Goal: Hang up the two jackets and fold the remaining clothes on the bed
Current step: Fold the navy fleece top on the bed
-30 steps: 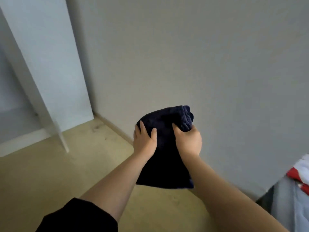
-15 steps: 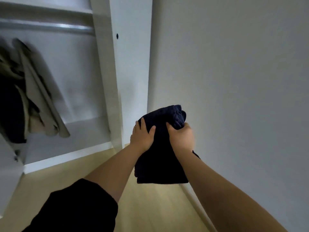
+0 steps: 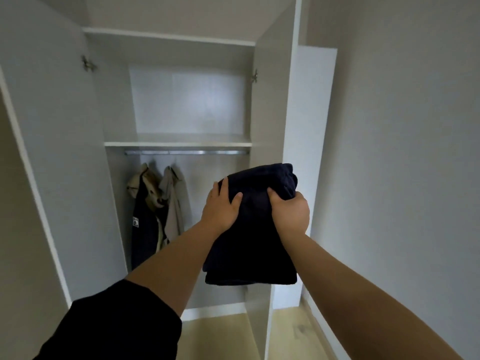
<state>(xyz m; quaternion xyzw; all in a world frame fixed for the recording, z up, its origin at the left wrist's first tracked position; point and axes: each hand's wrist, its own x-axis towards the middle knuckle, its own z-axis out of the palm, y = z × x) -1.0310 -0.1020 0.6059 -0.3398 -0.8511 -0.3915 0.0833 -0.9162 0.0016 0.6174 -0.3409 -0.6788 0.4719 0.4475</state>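
Observation:
A folded dark navy garment [image 3: 257, 229] is held up in front of an open white wardrobe. My left hand [image 3: 222, 206] grips its left side, thumb on the near face and fingers over the top. My right hand [image 3: 289, 211] clutches its upper right part in a fist. Two jackets hang from the metal rail [image 3: 185, 152] inside: a dark navy jacket with a beige lining [image 3: 144, 219] and a beige jacket [image 3: 174, 203] just right of it. The bed is out of view.
The wardrobe has a shelf [image 3: 178, 143] above the rail with nothing visible on it. Its left door [image 3: 52, 152] and right door [image 3: 275, 126] stand open. A grey wall [image 3: 402, 152] runs along the right. Light wooden floor [image 3: 220, 339] lies below.
My view has swung left and up from the wall and floor to face the open wardrobe. Both hands keep their hold on the folded garment, which stays raised in front of me.

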